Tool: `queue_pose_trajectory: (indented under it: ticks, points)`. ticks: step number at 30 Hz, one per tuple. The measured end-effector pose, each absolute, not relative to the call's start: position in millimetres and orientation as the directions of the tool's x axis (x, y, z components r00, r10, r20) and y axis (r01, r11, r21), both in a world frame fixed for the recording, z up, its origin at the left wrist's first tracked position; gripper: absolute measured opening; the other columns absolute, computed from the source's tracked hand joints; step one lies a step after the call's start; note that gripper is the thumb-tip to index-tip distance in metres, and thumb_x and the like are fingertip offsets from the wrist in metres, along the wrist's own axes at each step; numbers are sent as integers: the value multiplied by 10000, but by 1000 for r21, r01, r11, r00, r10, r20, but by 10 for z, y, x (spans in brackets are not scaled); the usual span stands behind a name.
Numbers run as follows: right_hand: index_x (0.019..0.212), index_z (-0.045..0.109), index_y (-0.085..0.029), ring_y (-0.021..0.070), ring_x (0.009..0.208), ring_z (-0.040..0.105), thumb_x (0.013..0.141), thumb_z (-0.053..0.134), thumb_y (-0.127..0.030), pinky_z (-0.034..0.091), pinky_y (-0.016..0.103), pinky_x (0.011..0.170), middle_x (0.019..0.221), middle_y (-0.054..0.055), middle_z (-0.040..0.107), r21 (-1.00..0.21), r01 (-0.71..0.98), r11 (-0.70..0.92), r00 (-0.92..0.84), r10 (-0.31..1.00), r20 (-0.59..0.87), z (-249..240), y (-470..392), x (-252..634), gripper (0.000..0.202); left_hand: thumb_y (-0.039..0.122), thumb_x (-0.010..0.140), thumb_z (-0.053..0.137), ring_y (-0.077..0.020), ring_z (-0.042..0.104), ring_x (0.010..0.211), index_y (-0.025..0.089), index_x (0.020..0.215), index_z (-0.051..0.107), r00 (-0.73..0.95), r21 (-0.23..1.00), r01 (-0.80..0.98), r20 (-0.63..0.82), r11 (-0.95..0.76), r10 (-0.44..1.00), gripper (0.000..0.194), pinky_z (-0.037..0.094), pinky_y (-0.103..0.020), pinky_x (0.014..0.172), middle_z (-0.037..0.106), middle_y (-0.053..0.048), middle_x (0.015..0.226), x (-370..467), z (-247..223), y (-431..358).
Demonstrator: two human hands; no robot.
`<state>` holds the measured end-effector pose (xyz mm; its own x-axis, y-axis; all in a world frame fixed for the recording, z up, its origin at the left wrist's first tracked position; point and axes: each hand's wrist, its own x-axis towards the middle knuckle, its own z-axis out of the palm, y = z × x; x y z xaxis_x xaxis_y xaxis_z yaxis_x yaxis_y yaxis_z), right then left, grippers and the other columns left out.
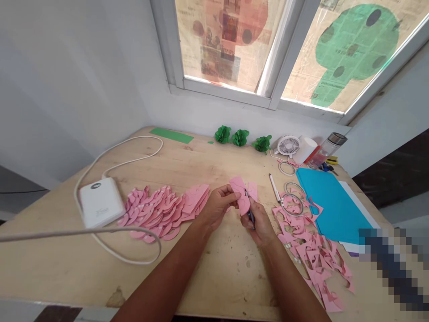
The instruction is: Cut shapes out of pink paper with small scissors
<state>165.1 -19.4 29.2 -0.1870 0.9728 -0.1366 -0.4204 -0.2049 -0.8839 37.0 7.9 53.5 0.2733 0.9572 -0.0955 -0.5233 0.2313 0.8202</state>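
My left hand (221, 203) pinches a piece of pink paper (238, 188) marked with curved pencil-like lines, held above the middle of the table. Dark-handled scissors (250, 215) are gripped in my right hand (262, 223), their blades at the paper's right side. A further bit of pink paper (253, 191) shows just beyond the blades. To the left of my left hand lie stacked uncut-looking pink pieces (196, 201) and a heap of curved pink paper shapes (156, 210). Pink paper scraps (318, 259) are spread to the right of my right hand.
A white power bank (102, 203) with a looping cable (134, 230) is at left. Along the back are a green paper strip (172, 135), green paper flowers (240, 137), a small fan (288, 145) and a bottle (326, 150). Blue sheets (330, 203), a pen (275, 188) and tape rings (292, 204) lie right.
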Motion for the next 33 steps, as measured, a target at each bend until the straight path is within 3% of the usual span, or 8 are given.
queue_pose_trajectory:
  ticks: [21, 33]
  points:
    - [730, 607, -131, 41, 358, 186, 750, 587, -431, 97, 207, 377, 409, -82, 321, -872, -426, -241, -214, 963, -161, 284, -176, 1616, 301, 227, 584, 691, -81, 446, 494, 166, 550, 484, -7, 893, -450, -36, 29, 999, 219, 376, -226, 505, 487, 43, 526, 507, 557, 8]
    - [725, 617, -128, 32, 350, 172, 745, 585, -413, 113, 198, 371, 417, -86, 314, -839, -439, -321, -301, 933, -200, 270, -149, 1666, 287, 215, 601, 672, -77, 430, 479, 174, 552, 459, -35, 896, -444, -31, 13, 999, 222, 353, -214, 473, 472, 50, 521, 500, 571, 8]
